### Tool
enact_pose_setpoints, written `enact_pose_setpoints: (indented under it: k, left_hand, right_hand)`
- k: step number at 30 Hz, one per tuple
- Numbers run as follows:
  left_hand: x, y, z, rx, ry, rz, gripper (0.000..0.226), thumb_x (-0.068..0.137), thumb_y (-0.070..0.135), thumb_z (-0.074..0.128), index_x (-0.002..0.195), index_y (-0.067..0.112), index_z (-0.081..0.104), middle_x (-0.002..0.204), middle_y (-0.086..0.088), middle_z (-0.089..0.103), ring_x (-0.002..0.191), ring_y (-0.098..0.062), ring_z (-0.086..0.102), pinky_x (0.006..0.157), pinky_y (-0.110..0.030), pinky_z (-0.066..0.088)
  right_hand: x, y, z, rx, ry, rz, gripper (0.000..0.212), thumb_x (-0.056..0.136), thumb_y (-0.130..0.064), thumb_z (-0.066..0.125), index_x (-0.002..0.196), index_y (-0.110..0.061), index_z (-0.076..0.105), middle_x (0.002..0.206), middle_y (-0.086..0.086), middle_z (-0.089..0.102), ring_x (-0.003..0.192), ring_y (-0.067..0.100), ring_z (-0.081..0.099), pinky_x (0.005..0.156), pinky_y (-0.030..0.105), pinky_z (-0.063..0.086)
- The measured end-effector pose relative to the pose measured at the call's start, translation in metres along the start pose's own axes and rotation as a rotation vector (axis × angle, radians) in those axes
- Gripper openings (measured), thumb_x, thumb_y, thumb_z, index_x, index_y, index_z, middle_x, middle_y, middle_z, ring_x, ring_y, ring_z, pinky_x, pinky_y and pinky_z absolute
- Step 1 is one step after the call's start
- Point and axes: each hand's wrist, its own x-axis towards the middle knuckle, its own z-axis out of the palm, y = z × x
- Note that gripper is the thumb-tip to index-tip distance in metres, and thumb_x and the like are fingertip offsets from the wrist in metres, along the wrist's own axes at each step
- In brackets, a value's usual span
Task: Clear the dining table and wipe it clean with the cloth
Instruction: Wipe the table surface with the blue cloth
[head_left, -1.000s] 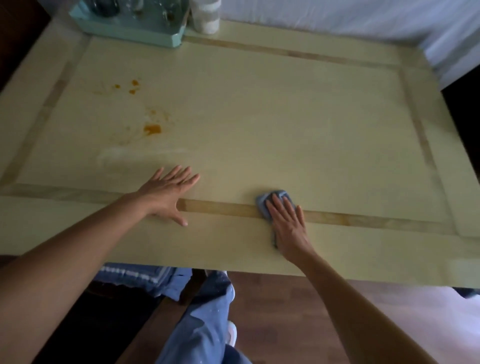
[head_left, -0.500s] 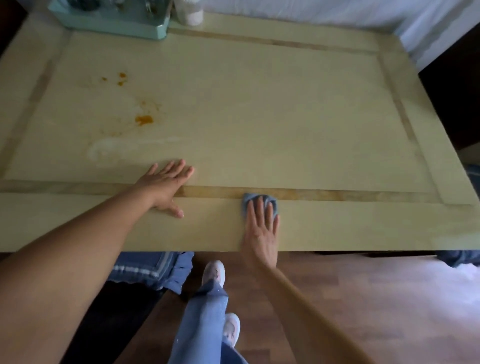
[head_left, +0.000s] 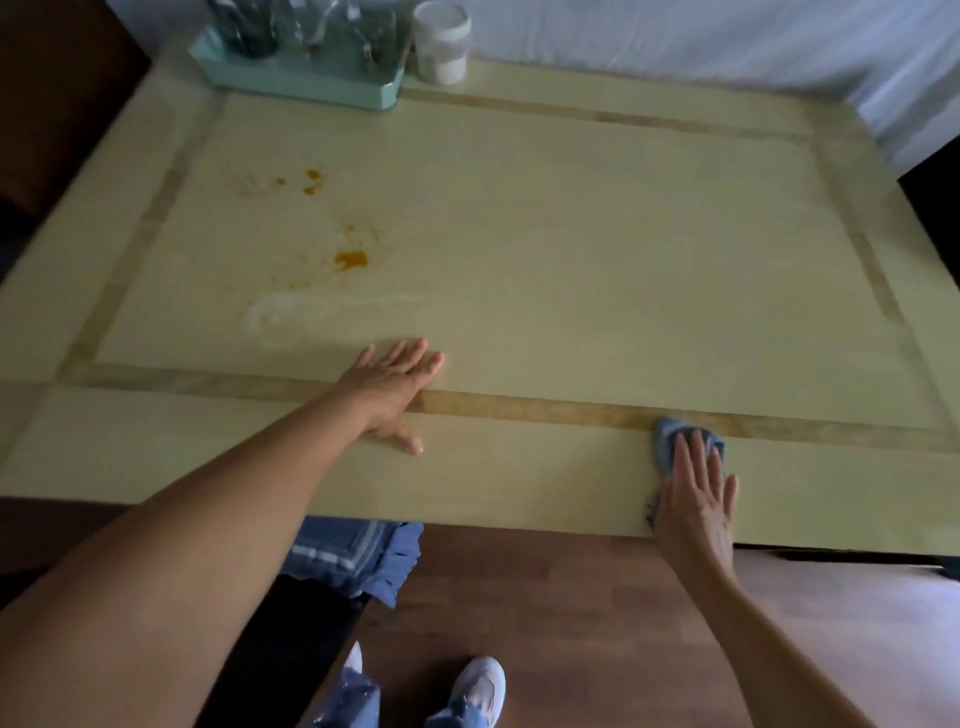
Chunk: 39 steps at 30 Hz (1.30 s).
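Our right hand presses the cloth flat-fingered at the table's near edge, while the orange stains lie far-left, nearer our flat, empty left hand.

Both arms extended forward: left hand flat, palm down, fingers straight and together; right hand flat, fingers straight, slightly spread.
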Motion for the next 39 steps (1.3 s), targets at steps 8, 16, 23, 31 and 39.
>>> enact_pose_setpoints:
  k: [8,16,23,31,39]
  left_hand:
    - [-0.004,-0.009,0.004,-0.018,0.056,0.055,0.12,0.07,0.061,0.066,0.146,0.028,-0.021,0.154,0.0,-0.026,0.144,-0.022,-0.018,0.113,-0.047,-0.013]
    - [-0.051,-0.125,0.011,-0.118,0.156,-0.063,0.125,0.067,0.062,0.065,0.142,0.028,-0.03,0.152,0.002,-0.029,0.143,-0.02,-0.02,0.114,-0.044,-0.008]
    - [-0.062,-0.211,0.014,-0.127,0.06,-0.181,0.13,0.064,0.061,0.072,0.145,0.026,-0.025,0.155,-0.001,-0.025,0.145,-0.021,-0.018,0.116,-0.047,-0.003]
    - [-0.042,-0.255,0.011,-0.085,-0.04,-0.228,0.135,0.063,0.064,0.071,0.146,0.015,-0.023,0.154,-0.008,-0.028,0.144,-0.025,-0.019,0.117,-0.047,0.0]
    - [-0.038,-0.252,0.013,-0.203,-0.061,-0.208,0.132,0.067,0.05,0.076,0.146,0.012,-0.022,0.152,-0.009,-0.032,0.143,-0.03,-0.021,0.115,-0.053,0.006]
  right_hand:
    - [-0.003,-0.1,0.029,0.08,0.011,0.22,0.069,0.088,0.002,0.037,0.149,-0.015,0.01,0.158,0.002,0.002,0.145,0.025,-0.003,0.117,0.043,-0.001]
    - [-0.061,-0.276,0.074,0.139,-0.08,-0.177,0.082,0.075,0.009,0.021,0.145,-0.02,-0.012,0.15,-0.002,-0.024,0.139,0.021,-0.026,0.113,0.039,-0.018]
    - [-0.055,-0.296,0.085,-0.061,-0.237,-0.78,0.071,0.074,-0.008,0.035,0.144,-0.014,0.025,0.153,0.005,0.026,0.141,0.03,0.017,0.111,0.055,0.009]
    - [0.02,-0.207,0.044,-0.004,0.038,0.092,0.072,0.082,-0.001,0.052,0.146,-0.009,0.02,0.156,0.009,0.013,0.143,0.03,0.007,0.116,0.047,0.003]
    - [0.03,-0.348,0.094,0.017,0.102,-0.166,0.075,0.063,0.004,0.037,0.137,-0.007,0.036,0.143,0.018,0.038,0.132,0.037,0.026,0.112,0.052,0.024]
